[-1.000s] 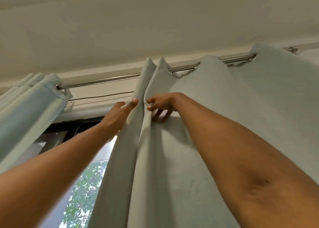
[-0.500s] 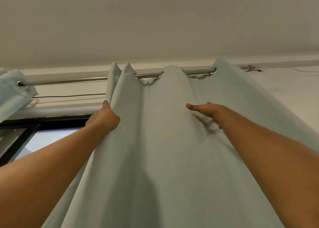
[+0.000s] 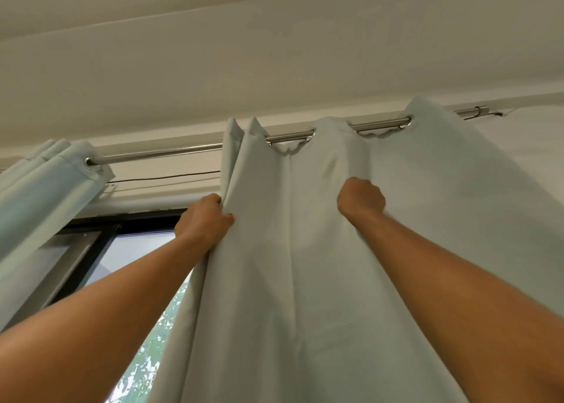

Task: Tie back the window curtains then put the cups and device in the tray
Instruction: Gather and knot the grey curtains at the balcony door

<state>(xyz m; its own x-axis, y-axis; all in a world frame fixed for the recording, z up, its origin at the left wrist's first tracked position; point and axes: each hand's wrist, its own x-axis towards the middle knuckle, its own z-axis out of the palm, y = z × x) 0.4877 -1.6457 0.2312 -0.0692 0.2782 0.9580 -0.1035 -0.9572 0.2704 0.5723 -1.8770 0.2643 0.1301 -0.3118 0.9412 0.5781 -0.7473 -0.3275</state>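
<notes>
- Right-hand curtain [image 3: 305,265]: pale green, plain, hung by eyelets on a steel rod [image 3: 164,154].
- Left hand [image 3: 204,219]: fingers curled round its leading edge.
- Right hand [image 3: 360,199]: fist clenched on a fold.

Domestic room, likely a home. Pale green eyelet fabric curtains [image 3: 335,280] hang from a polished steel rod [image 3: 164,154] over a dark-framed glass window [image 3: 91,238]. Plain off-white plaster ceiling [image 3: 274,51]. Green tree foliage [image 3: 152,357] outside.

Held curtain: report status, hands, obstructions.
Left hand grips curtain leading edge. Right hand fists fabric mid-panel. Curtain spread on rod, untied. No obstruction seen.
</notes>
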